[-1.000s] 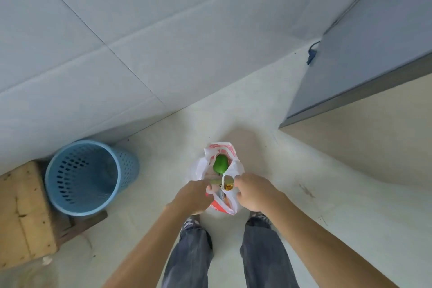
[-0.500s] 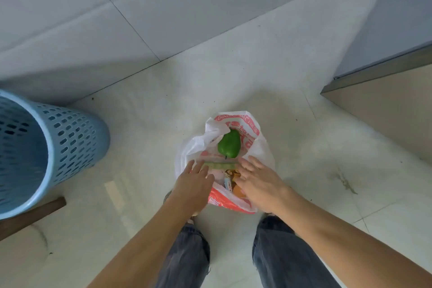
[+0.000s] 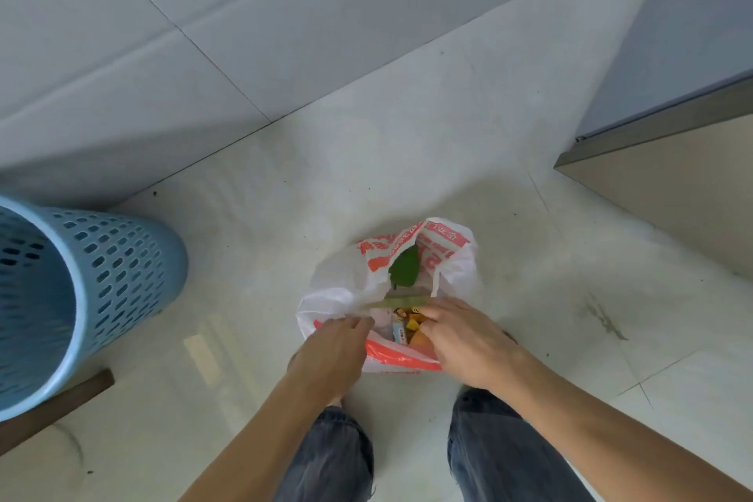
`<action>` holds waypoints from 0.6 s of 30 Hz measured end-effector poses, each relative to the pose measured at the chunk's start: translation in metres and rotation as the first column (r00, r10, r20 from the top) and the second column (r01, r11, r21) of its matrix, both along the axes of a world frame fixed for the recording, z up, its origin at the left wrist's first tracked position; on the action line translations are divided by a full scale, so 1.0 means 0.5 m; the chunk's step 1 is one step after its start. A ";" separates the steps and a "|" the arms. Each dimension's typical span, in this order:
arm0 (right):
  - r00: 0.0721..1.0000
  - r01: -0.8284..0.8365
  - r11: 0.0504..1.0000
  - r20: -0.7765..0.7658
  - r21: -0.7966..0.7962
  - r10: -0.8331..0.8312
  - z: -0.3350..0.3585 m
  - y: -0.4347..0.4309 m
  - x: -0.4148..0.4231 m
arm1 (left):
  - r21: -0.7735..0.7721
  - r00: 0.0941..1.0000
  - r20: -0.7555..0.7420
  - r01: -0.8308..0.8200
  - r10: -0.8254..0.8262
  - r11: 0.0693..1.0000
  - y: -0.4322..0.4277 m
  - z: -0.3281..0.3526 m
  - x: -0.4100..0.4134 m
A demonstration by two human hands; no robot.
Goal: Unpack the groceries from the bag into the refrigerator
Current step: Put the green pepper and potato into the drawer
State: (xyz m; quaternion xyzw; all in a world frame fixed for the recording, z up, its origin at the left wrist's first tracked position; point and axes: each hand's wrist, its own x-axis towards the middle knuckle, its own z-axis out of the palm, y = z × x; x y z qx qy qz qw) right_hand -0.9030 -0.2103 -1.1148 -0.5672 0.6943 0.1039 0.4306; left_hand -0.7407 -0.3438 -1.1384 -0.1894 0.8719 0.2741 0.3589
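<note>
A white plastic bag (image 3: 338, 289) with red print stands on the floor between my feet, its mouth open. Inside lie a green fruit (image 3: 404, 268), a flat green strip (image 3: 401, 302), a small printed carton (image 3: 400, 328) and something orange (image 3: 415, 334). My left hand (image 3: 332, 350) pinches the bag's left rim with its fingers together. On the right side of the opening, my right hand (image 3: 460, 338) curls its fingers down among the orange goods; I cannot see whether it grips anything. The grey refrigerator (image 3: 688, 53) stands at the upper right, its door shut.
A blue perforated waste basket (image 3: 102, 281) stands at the left, beside a dark wooden bar (image 3: 61, 403). A tiled wall (image 3: 203, 33) runs behind the bag. Pale floor tiles (image 3: 550, 298) lie between the bag and the refrigerator's beige side (image 3: 684, 183).
The view has dropped closer to the bag. My left fingers, spread half a second ago, have closed on the rim. My right fingers have curled deeper into the mouth of the bag.
</note>
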 end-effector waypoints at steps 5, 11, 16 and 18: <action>0.989 0.143 0.962 -0.003 0.233 -0.147 -0.048 -0.039 0.024 | 0.019 0.995 0.040 -0.087 0.086 0.996 0.035 -0.048 -0.052; 0.983 0.181 0.895 -0.106 0.408 -0.150 -0.120 -0.002 0.070 | -0.086 0.992 -0.106 -0.084 0.075 0.993 0.071 -0.120 -0.091; 0.985 0.155 0.935 -0.116 0.320 -0.124 -0.157 0.027 0.096 | -0.215 0.968 -0.231 -0.144 0.093 0.966 0.079 -0.135 -0.144; 0.971 0.236 0.916 -0.104 0.324 -0.214 -0.163 0.026 0.098 | -0.231 0.966 -0.229 -0.170 0.117 0.958 0.077 -0.145 -0.170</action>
